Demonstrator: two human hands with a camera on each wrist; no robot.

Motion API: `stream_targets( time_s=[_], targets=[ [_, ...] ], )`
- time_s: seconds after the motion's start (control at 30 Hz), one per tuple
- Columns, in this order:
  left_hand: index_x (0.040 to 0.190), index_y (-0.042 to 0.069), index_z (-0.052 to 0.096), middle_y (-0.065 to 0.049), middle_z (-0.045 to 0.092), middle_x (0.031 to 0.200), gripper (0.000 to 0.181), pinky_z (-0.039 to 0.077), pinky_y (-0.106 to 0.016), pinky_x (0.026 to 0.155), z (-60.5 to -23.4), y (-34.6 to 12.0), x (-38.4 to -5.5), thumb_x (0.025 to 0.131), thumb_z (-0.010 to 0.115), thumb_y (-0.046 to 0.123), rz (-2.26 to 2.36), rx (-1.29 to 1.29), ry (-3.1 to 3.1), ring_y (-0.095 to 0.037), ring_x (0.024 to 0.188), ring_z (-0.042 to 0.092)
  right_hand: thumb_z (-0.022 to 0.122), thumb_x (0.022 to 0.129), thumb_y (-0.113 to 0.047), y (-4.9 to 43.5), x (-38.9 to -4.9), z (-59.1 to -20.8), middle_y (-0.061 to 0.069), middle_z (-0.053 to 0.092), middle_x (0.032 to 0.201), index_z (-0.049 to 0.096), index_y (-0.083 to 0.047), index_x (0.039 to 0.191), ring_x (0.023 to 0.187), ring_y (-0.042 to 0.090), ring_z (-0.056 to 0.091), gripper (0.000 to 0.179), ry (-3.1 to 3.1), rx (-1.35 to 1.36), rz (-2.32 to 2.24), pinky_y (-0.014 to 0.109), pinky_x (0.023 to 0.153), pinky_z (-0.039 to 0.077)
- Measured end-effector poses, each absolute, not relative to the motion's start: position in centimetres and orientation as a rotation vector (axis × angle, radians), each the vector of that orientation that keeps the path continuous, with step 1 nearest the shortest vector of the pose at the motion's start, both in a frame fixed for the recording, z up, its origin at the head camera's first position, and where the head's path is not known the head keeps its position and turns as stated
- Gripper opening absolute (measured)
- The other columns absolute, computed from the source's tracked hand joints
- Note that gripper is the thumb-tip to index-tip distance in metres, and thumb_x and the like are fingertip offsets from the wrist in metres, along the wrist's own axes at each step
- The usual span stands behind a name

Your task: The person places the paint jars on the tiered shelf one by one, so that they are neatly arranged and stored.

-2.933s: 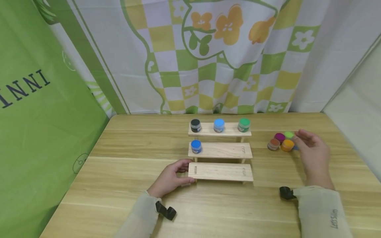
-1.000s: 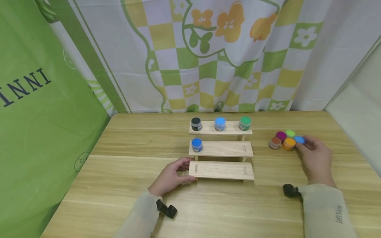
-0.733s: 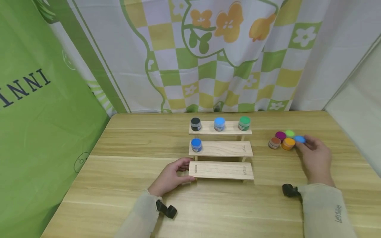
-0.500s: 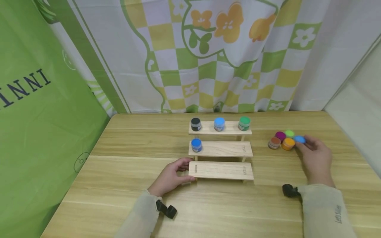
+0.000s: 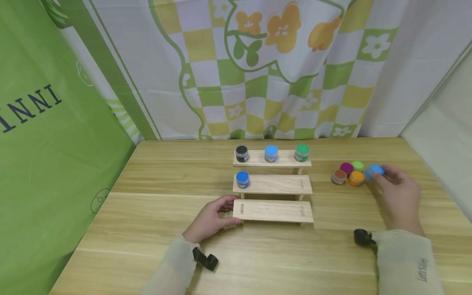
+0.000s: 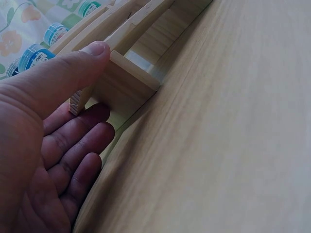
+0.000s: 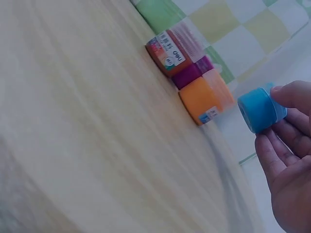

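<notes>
My right hand [image 5: 402,198] pinches a light blue paint jar [image 5: 374,172] between thumb and fingers. In the right wrist view the jar [image 7: 257,109] hangs clear of the table, tilted, beside the others. At the left end of a three-step wooden stand [image 5: 273,211], my left hand [image 5: 212,219] grips the lowest step, thumb in front and fingers behind. The left wrist view has the thumb [image 6: 73,73] against the board's edge. On the top step stand a black jar [image 5: 241,154], a light blue jar [image 5: 271,153] and a green jar [image 5: 302,153]; a darker blue jar [image 5: 242,180] stands on the middle step's left.
Right of the stand, a brown jar [image 5: 339,177], a purple jar [image 5: 346,168], a lime green jar [image 5: 357,166] and an orange jar [image 5: 356,178] cluster on the wooden table [image 5: 147,176]. A patterned curtain [image 5: 254,98] hangs behind the table.
My right hand came down onto the light blue jar in the cluster, then raised it and moved slightly right with it. The left hand stays at the stand.
</notes>
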State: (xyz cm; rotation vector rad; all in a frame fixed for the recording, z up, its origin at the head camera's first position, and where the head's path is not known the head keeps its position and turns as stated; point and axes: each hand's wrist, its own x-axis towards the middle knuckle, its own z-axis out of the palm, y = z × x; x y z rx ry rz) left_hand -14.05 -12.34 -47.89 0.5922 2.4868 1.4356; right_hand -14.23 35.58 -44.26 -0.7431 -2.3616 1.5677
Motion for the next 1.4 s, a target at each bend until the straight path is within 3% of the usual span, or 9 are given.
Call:
stream_targets(
  time_s=[0.17,0.3,0.53,0.77,0.97,1.4],
  targets=[
    [0.128,0.026,0.053,0.010,0.060,0.112,0.065,0.045,-0.035,0.091,-47.8,-12.3,-14.0,0.070,0.078,0.043,1.440,0.576,2.474,-0.010,0.101,0.057,0.064,0.080,-0.048,35.3,-14.1,-43.5,-0.005,0.051,0.134,0.044,-0.024,0.138,0.108,0.001,0.048,0.066,-2.380,-0.744,1.584,0.025,0.102,0.034],
    [0.128,0.026,0.053,0.010,0.060,0.113,0.065,0.045,-0.035,0.091,-47.9,-12.3,-14.1,0.070,0.078,0.044,1.440,0.573,2.474,-0.010,0.102,0.057,0.064,0.080,-0.050,35.2,-14.1,-43.0,-0.008,0.051,0.134,0.045,-0.026,0.137,0.105,-0.002,0.048,0.065,-2.403,-0.726,1.565,0.038,0.107,0.029],
    [0.128,0.026,0.053,0.012,0.060,0.112,0.065,0.045,-0.034,0.090,-47.9,-12.3,-14.0,0.070,0.079,0.043,1.444,0.562,2.478,-0.008,0.101,0.057,0.061,0.081,-0.053,34.8,-14.0,-42.1,-0.010,0.054,0.130,0.049,-0.027,0.135,0.103,-0.006,0.048,0.062,-2.475,-0.655,1.452,0.022,0.095,0.039],
    [0.128,0.025,0.053,0.013,0.060,0.112,0.065,0.045,-0.034,0.090,-47.8,-12.3,-14.0,0.070,0.079,0.041,1.443,0.561,2.478,-0.007,0.101,0.057,0.065,0.082,-0.045,33.9,-13.8,-41.3,-0.016,0.059,0.110,0.054,-0.021,0.131,0.094,-0.006,0.051,0.055,-2.422,-0.552,1.495,0.006,0.073,0.038],
    [0.127,0.025,0.054,0.013,0.060,0.112,0.065,0.045,-0.034,0.090,-47.9,-12.3,-14.0,0.070,0.079,0.042,1.444,0.562,2.479,-0.007,0.100,0.057,0.069,0.081,-0.040,33.1,-13.8,-40.8,-0.019,0.060,0.102,0.057,-0.015,0.128,0.095,-0.005,0.051,0.054,-2.415,-0.463,1.510,0.005,0.073,0.037],
    [0.127,0.027,0.053,0.013,0.060,0.112,0.065,0.045,-0.034,0.091,-47.9,-12.3,-14.1,0.069,0.079,0.044,1.443,0.565,2.480,-0.007,0.101,0.057,0.068,0.081,-0.042,31.7,-13.6,-39.7,-0.018,0.061,0.111,0.056,-0.014,0.129,0.098,-0.006,0.051,0.056,-2.532,-0.298,1.495,0.004,0.074,0.040]
  ],
)
